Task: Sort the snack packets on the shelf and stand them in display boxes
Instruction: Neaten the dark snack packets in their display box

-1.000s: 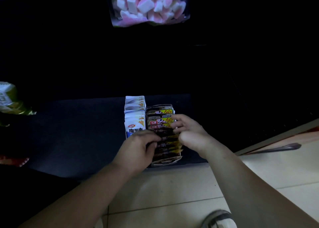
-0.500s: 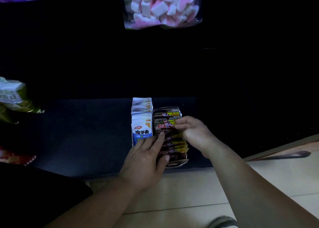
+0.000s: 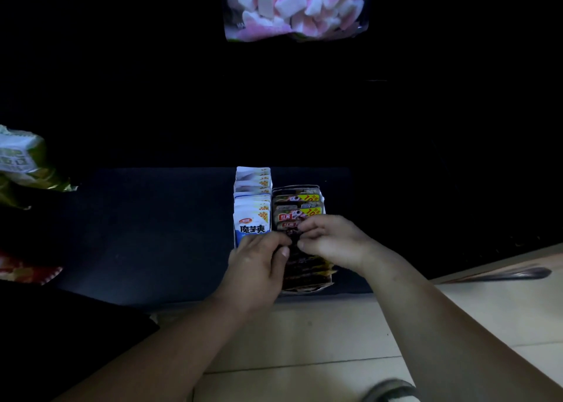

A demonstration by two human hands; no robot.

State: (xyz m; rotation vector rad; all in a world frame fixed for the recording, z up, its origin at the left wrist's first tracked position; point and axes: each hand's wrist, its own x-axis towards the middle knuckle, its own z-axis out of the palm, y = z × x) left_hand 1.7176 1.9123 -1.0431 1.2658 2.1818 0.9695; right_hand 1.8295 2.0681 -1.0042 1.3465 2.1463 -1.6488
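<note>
On a dark low shelf (image 3: 137, 234) stand two rows of snack packets. The left row is white and blue packets (image 3: 252, 216), upright one behind another. The right row is dark brown packets (image 3: 300, 206) with yellow corners, standing in a display box (image 3: 307, 289). My left hand (image 3: 259, 267) and my right hand (image 3: 332, 243) meet over the middle of the dark row. Both pinch the top edge of a dark packet between fingers and thumb. The packets under the hands are partly hidden.
A clear bag of pink and white marshmallows (image 3: 297, 4) hangs above. A green and white bag (image 3: 21, 167) and a red packet (image 3: 27, 272) lie at the left edge. Beige floor tiles (image 3: 304, 340) run below the shelf. A shoe tip (image 3: 390, 391) shows at the bottom.
My left hand went from lying flat on the front packets to pinching one next to my right hand. My right hand slid slightly forward along the dark row.
</note>
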